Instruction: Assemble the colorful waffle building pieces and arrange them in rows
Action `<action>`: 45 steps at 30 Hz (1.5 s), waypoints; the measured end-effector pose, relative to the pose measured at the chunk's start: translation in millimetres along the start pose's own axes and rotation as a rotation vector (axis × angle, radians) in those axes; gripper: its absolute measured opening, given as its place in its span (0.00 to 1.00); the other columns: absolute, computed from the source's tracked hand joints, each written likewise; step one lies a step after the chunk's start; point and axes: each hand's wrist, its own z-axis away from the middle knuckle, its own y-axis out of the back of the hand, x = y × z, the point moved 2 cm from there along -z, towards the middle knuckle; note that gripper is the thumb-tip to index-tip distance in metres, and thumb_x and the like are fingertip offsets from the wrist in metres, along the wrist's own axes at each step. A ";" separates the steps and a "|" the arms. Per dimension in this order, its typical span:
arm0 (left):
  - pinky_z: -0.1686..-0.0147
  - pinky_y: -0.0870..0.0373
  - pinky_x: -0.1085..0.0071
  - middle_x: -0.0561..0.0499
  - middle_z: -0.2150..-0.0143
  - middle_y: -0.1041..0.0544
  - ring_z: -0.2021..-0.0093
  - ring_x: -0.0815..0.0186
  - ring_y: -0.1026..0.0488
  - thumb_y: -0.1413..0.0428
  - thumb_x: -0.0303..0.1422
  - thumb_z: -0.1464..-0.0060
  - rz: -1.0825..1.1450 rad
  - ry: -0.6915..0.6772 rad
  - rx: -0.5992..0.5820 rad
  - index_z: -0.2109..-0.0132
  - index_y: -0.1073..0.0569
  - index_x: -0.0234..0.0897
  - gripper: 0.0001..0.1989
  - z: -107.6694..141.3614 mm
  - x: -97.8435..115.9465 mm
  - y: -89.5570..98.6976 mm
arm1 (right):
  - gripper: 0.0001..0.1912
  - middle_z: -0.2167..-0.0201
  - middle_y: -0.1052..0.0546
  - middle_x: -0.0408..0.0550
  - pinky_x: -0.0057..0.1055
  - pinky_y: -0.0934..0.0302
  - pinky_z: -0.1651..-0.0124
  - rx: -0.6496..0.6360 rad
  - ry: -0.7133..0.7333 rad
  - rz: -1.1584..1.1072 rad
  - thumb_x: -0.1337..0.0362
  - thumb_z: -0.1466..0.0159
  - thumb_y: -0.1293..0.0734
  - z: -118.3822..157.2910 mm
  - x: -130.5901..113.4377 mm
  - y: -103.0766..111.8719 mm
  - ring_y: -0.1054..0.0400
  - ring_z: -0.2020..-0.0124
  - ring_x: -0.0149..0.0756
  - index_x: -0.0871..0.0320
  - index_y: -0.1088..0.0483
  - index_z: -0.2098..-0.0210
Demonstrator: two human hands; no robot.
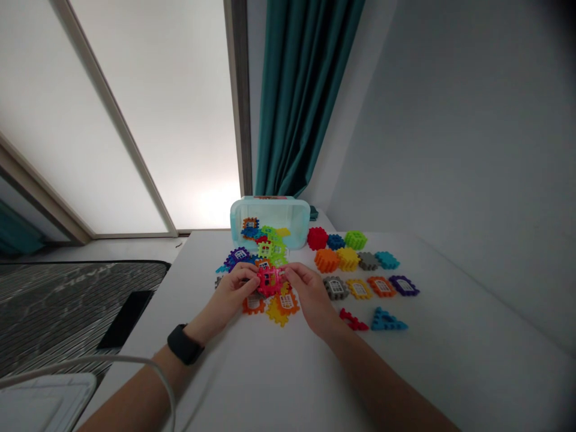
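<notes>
Magenta plastic waffle block [270, 280] noted at the centre of the white worktop [427, 342], held over a loose heap of orange and yellow window panels [276, 309]. The left hand [237, 292] and right hand [308, 290] grip it from opposite edges, the fingers [288, 273] pinching its rim; neither hand has released it, and neither is clenched into a fist. Whether a second piece sits joined behind it cannot be determined (the fingers cover that area). Beyond the hands, a translucent aqua storage tub [270, 204] lies on its side, with lime green and blue waffle blocks [265, 249] spread from its mouth towards the work. To the right, solid blocks [348, 258] lie in loose rows, followed by a line of framed window panels [360, 288] and two triangular roof pieces [387, 321]. A black wristwatch [182, 344] is worn on the left wrist. Assessed practice for such parts: square the notches to one another, then apply even pressure from both sides, keeping the block clear of the heap below.
</notes>
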 end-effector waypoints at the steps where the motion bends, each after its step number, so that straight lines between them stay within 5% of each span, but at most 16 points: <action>1: 0.54 0.27 0.64 0.45 0.51 0.27 0.54 0.62 0.28 0.43 0.42 0.40 -0.008 -0.002 0.011 0.69 0.24 0.36 0.15 -0.1 -0.6 0.6 | 0.17 0.70 0.23 0.43 0.33 0.35 0.59 -0.001 0.012 0.012 0.48 0.42 0.28 -0.2 -0.3 0.4 0.31 0.65 0.36 0.56 0.25 0.66; 19: 0.55 0.27 0.64 0.45 0.54 0.26 0.56 0.62 0.28 0.44 0.43 0.38 -0.064 -0.060 0.042 0.67 0.22 0.37 0.16 -0.2 -3.1 2.3 | 0.13 0.71 0.25 0.41 0.32 0.36 0.61 -0.092 0.050 0.210 0.52 0.38 0.32 -0.6 0.8 2.7 0.31 0.68 0.35 0.56 0.27 0.67; 27: 0.58 0.26 0.65 0.47 0.55 0.27 0.58 0.63 0.27 0.43 0.42 0.40 -0.082 -0.099 0.038 0.67 0.23 0.38 0.14 -3.0 -7.8 4.2 | 0.06 0.62 0.25 0.47 0.40 0.36 0.48 -0.039 0.373 0.502 0.61 0.37 0.33 -5.4 0.1 10.3 0.30 0.56 0.40 0.54 0.25 0.67; 32: 0.51 0.28 0.60 0.46 0.58 0.25 0.55 0.60 0.27 0.43 0.42 0.39 -0.191 -0.158 -0.008 0.65 0.22 0.38 0.13 -3.5 -5.4 4.2 | 0.03 0.58 0.27 0.49 0.43 0.36 0.46 0.028 0.549 0.637 0.65 0.36 0.33 -1.2 -5.1 10.7 0.31 0.53 0.42 0.52 0.25 0.65; 45: 0.46 0.29 0.58 0.43 0.52 0.26 0.50 0.57 0.27 0.46 0.46 0.37 -0.260 -0.199 -0.155 0.61 0.21 0.39 0.16 -2.5 -1.4 10.2 | 0.08 0.56 0.30 0.50 0.46 0.35 0.44 -0.015 0.756 0.713 0.66 0.33 0.35 7.2 -9.9 9.1 0.32 0.49 0.44 0.49 0.26 0.58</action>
